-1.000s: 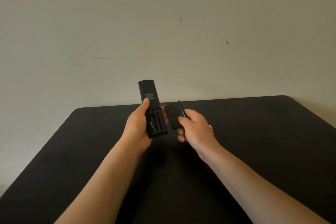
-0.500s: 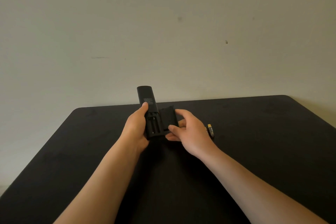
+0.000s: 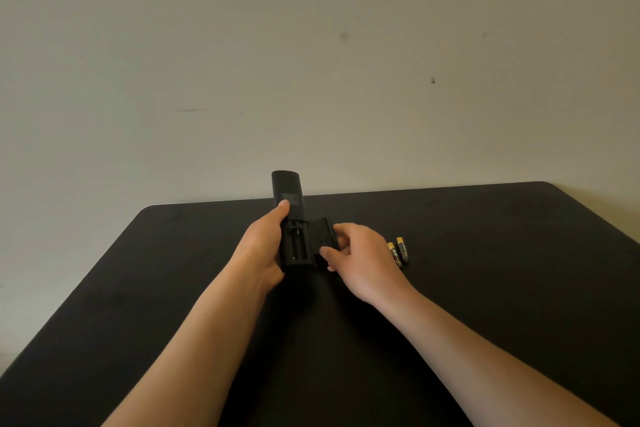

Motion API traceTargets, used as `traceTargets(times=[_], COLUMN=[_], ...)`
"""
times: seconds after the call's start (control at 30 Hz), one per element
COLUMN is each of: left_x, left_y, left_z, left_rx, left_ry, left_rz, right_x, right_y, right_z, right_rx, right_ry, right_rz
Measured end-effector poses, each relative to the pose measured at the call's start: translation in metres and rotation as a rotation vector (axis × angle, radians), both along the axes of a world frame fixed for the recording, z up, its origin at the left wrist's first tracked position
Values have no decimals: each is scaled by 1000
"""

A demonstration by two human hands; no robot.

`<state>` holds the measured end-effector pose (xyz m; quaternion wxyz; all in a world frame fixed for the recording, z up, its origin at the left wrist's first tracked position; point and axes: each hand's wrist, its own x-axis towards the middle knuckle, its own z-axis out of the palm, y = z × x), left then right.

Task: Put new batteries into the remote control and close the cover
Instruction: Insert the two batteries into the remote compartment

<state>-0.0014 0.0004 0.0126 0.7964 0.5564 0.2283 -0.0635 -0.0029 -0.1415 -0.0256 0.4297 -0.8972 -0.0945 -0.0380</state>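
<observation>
My left hand [image 3: 261, 248] grips a black remote control [image 3: 289, 204], back side up, with its battery compartment [image 3: 296, 244] uncovered; no battery is clearly visible in it. My right hand [image 3: 360, 253] pinches the black battery cover [image 3: 323, 236] between thumb and fingers, just right of the remote and close above the table. Two black-and-gold batteries [image 3: 398, 251] lie side by side on the table to the right of my right hand.
A black table [image 3: 485, 288] with rounded far corners stands against a plain pale wall [image 3: 311, 62]. Both forearms reach over its near half.
Both hands have come down toward the table. The cover has moved lower beside the remote, and my right hand has shifted left, uncovering the two batteries.
</observation>
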Motion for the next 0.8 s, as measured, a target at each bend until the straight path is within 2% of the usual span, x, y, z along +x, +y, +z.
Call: traceTargets(times=[0.2,0.8], left_x=[0,1], left_y=[0,0], left_z=[0,-5], left_rx=[26,153], left_ry=[-28,-97], left_rz=[-10,-29], right_x=[4,-4], right_y=[2,1], right_z=[-3,5], right_rx=[-82,-122], right_ry=[3,3], right_rz=[27,83])
